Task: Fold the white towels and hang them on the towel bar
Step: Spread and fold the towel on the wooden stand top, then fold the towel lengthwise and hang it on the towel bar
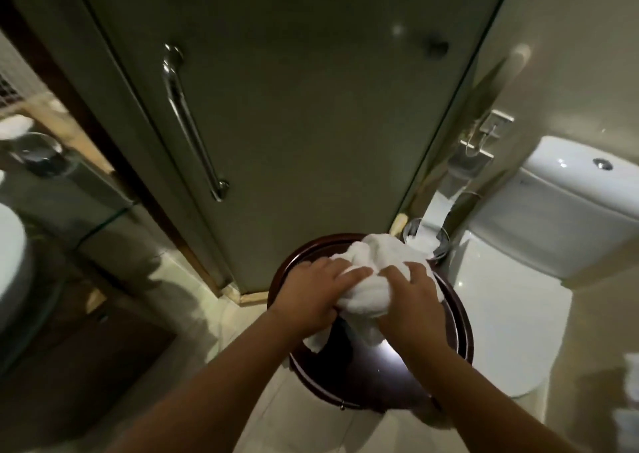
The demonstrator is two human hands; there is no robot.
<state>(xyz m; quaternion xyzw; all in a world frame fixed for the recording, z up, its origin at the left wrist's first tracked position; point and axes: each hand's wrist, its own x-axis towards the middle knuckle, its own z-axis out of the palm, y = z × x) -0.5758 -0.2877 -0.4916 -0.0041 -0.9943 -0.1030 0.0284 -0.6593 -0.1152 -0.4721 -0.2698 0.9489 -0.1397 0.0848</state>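
Both hands clutch a crumpled white towel (pixel 375 250) on a round dark stool (pixel 461 317).

Head view: the left hand (pixel 316 293) lies over the near left side of the bundle, forefinger stretched across the cloth and thumb tucked beneath, pinching a fold. The right hand (pixel 413 297) has its fingers curled into the bunched middle. The towel sits unfolded on the stool top, and a loose tail droops toward the person. Beyond it stands a glass door with a chrome bar (pixel 193 120), probably where the towel is to hang; a toilet (pixel 553 217) is at the right. The cloth looks light, soft and limp, so it should sag wherever it is unsupported and will not slip easily. It would best be taken by two corners of one edge and shaken flat before folding; no corners can be picked out here.
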